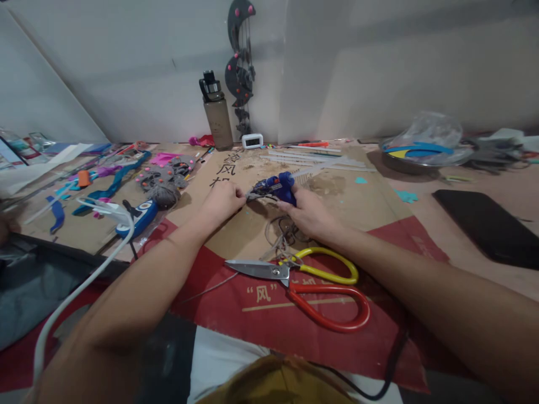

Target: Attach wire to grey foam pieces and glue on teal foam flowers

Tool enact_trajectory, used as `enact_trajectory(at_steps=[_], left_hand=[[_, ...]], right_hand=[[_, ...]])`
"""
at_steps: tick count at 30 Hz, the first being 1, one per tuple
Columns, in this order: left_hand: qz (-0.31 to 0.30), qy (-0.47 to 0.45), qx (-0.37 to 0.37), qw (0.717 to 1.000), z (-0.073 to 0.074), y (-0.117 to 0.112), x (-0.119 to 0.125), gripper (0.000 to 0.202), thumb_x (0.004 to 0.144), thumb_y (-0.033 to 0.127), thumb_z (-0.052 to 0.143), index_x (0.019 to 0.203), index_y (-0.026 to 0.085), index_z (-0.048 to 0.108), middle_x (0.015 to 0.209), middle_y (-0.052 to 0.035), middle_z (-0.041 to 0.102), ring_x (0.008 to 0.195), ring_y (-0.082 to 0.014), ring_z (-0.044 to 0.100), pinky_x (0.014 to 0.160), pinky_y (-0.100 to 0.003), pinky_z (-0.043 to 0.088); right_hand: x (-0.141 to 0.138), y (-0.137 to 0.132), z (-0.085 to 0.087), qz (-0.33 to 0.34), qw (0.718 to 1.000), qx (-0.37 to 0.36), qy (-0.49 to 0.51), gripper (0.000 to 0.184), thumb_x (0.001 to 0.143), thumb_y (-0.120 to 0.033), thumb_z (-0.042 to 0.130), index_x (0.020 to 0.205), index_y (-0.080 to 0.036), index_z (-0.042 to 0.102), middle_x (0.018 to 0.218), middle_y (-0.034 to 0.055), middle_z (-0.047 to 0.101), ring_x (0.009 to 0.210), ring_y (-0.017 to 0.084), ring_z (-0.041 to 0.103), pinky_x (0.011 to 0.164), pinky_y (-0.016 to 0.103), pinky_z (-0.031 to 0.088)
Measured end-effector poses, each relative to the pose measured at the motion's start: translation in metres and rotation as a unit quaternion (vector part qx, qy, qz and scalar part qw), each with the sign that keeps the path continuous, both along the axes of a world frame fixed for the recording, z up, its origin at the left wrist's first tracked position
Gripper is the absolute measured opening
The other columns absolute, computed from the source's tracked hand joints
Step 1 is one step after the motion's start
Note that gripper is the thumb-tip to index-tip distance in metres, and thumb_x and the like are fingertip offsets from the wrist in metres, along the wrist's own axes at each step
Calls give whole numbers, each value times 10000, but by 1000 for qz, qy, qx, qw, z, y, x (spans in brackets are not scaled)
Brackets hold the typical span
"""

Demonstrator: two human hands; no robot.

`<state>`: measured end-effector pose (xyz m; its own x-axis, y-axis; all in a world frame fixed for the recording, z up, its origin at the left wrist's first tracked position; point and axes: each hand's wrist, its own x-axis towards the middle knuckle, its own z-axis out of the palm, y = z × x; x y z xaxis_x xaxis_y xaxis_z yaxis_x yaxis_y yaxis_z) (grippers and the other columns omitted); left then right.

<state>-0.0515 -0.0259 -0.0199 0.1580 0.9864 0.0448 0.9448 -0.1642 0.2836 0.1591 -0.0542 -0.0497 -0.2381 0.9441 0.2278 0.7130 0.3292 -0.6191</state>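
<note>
My right hand is wrapped round a blue hot glue gun, with a long translucent glue stick poking out of its back. The gun's front end reaches left, over a small dark curved piece. At the left end of that piece my left hand has its fingertips pinched together. Exactly what they grip is partly hidden. Loose grey yarn lies tangled just below the gun. Nearer to me, scissors with one yellow and one red handle rest on the red part of the cardboard.
A bottle and a small white clock stand at the back by a hanging crescent ornament. Grey yarn and a power strip lie left. A phone and a metal bowl are right.
</note>
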Motion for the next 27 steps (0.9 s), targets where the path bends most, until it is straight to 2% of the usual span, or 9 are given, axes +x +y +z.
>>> enact_trajectory(at_steps=[5, 12, 21, 27], left_hand=[[-1, -1, -1, 1000, -1, 0, 0, 197, 766, 239, 580, 757, 130, 744, 597, -62, 654, 651, -164, 612, 685, -257, 467], [3, -6, -8, 1000, -2, 1, -1, 185, 752, 220, 574, 743, 128, 734, 605, -50, 661, 628, -149, 597, 661, -244, 454], [-3, 9, -2, 1000, 0, 1, 0, 188, 748, 212, 566, 731, 134, 736, 588, -49, 651, 617, -142, 584, 651, -237, 440], [-5, 10, 5, 1000, -2, 2, 0, 186, 755, 217, 572, 731, 132, 735, 592, -52, 649, 609, -141, 576, 649, -244, 440]], right_hand=[[-4, -2, 2, 19, 1000, -4, -24, 349, 894, -324, 531, 1201, -159, 545, 1039, 142, 700, 900, 263, 648, 760, 331, 461], [-5, -1, 1, 11, 999, -4, -35, 356, 904, -337, 520, 1205, -151, 546, 1069, 151, 696, 938, 274, 647, 768, 325, 454], [-3, -1, 3, -1, 1000, -11, -17, 316, 887, -327, 541, 1149, -154, 570, 1025, 143, 700, 887, 262, 646, 750, 330, 462], [-4, 0, 0, 14, 1000, -2, -18, 352, 894, -323, 534, 1205, -159, 547, 1039, 136, 703, 899, 257, 647, 760, 322, 460]])
